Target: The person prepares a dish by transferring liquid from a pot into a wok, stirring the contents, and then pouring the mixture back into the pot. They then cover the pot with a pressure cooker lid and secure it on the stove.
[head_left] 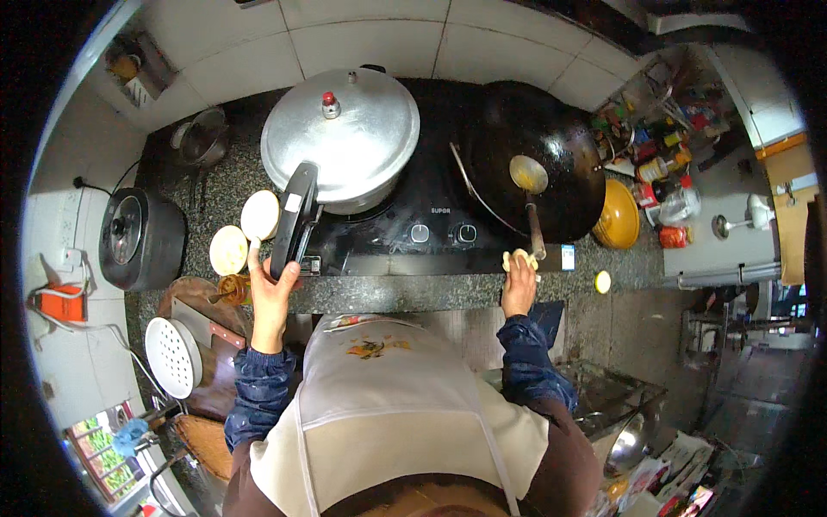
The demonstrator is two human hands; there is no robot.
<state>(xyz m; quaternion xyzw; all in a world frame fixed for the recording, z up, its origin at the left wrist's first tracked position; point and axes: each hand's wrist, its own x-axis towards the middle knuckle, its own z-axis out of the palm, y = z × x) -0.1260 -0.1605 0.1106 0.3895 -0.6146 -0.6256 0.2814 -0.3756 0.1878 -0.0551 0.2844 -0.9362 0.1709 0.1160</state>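
My left hand (271, 297) is at the end of the black handle (294, 216) of an aluminium pressure cooker (342, 139), which lies between thumb and forefinger. The cooker's lid carries a red-topped valve (330, 103). Two pale bowls (260, 214) stand left of the handle, close to my fingertip. My right hand (518, 287) holds a crumpled yellowish cloth (517, 258) at the front edge of the gas stove (394, 255). Just beside the cloth is the handle end of a ladle (530, 173), whose bowl rests in a dark wok (568, 194).
A black rice cooker (168, 252) stands at the left. Nearer are a cleaver (200, 323) on a round board and a white perforated colander (174, 358). A yellow basin (618, 216), a yellow lid (602, 282) and several seasoning bottles (656, 169) are at the right.
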